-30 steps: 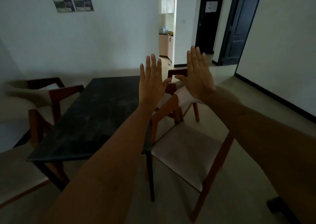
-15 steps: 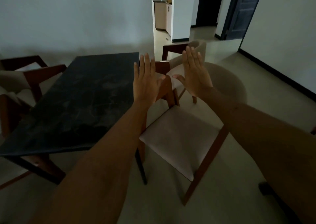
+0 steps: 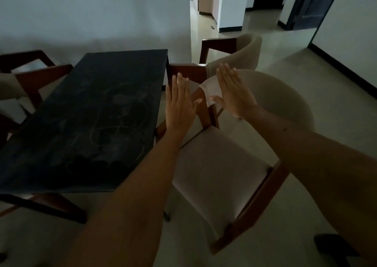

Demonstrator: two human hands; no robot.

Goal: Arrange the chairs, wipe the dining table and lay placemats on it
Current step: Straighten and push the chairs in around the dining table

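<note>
We can read no text, label, brand, number or sign anywhere. The dark worktop (image 3: pixel 87 111) left of our hands bears only faint swirled smears, no lettering. The chair (image 3: pixel 216 164) under our hands and the chair (image 3: pixel 240 52) beyond them show plain fabric and wood, with no tag or mark we can make out. The wall (image 3: pixel 91 11) beyond the worktop is bare of any writing in view, and the door (image 3: pixel 312 3) far beyond our right hand (image 3: pixel 234 92) carries nothing legible. Our left hand (image 3: pixel 179 103) has no marking on it either.
</note>
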